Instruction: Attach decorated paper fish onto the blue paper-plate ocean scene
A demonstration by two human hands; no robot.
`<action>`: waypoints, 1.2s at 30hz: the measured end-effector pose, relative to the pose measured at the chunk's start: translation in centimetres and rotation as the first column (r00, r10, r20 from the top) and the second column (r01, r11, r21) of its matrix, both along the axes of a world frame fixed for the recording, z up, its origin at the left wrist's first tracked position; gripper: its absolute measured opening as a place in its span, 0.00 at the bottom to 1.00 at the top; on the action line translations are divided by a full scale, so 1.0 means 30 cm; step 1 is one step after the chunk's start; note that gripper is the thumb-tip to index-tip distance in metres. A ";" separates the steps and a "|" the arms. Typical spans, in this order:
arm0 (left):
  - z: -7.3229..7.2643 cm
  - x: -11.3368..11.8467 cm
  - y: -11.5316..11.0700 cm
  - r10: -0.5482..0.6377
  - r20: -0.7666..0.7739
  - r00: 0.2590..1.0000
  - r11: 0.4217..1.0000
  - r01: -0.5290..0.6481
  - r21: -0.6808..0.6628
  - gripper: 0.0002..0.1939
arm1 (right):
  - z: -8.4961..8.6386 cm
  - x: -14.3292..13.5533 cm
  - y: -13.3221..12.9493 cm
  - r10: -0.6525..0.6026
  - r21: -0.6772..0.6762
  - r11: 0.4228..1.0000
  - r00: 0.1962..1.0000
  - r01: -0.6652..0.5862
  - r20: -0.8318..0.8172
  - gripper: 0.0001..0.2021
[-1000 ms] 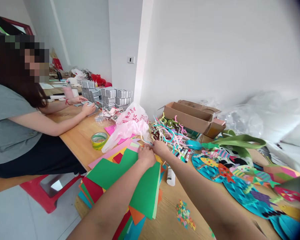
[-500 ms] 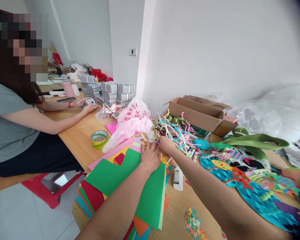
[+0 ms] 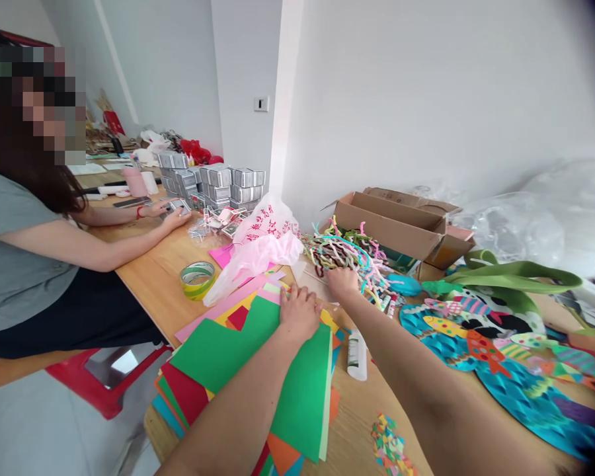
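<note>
My left hand lies with its fingers spread on the far edge of the top green paper sheet. Under that sheet is a stack of coloured paper, with a red sheet sticking out. My right hand is curled closed at the near edge of a heap of fuzzy pipe cleaners. Its fingertips face away, so anything inside them is hidden. Between my hands and the heap lies a pale flat sheet. A white glue bottle rests on the table below my right wrist.
Left of the stack are a roll of tape and a plastic bag. Small paper scraps lie near the front. Cardboard boxes and blue fish-decorated crafts occupy the right. A co-worker handles a grey packet at left.
My right hand has moved right, away from my left hand, to the pipe cleaner heap. My left hand stays on the paper. The view has shifted slightly.
</note>
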State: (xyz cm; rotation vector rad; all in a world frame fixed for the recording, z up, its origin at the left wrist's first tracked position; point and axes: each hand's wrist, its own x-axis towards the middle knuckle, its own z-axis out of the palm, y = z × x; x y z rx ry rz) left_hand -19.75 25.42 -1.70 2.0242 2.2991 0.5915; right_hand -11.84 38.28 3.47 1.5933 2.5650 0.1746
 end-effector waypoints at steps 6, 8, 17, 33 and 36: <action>-0.002 0.002 0.001 0.020 -0.042 0.999 1.000 -0.021 -0.004 0.23 | 0.014 0.013 -0.003 0.001 -0.076 0.997 1.000 0.001 0.027 0.18; -0.002 0.002 0.002 0.026 -0.032 0.999 1.000 -0.026 0.007 0.24 | 0.026 0.025 -0.021 0.051 -0.113 0.992 0.998 -0.048 0.023 0.17; 0.015 -0.019 0.021 0.016 0.218 0.976 0.975 -0.064 0.214 0.18 | 0.158 0.184 -0.216 0.213 -0.029 0.976 0.970 -0.217 -0.117 0.16; 0.187 -0.035 0.037 -0.380 0.819 0.430 0.888 -0.078 0.453 0.21 | 0.093 0.925 -0.987 -0.287 -0.194 0.958 0.664 0.212 -0.690 0.19; 0.265 -0.042 0.011 -0.367 0.930 0.013 0.930 -0.028 0.367 0.22 | 0.010 0.958 -1.090 -0.362 -0.247 0.931 0.607 0.268 -0.708 0.20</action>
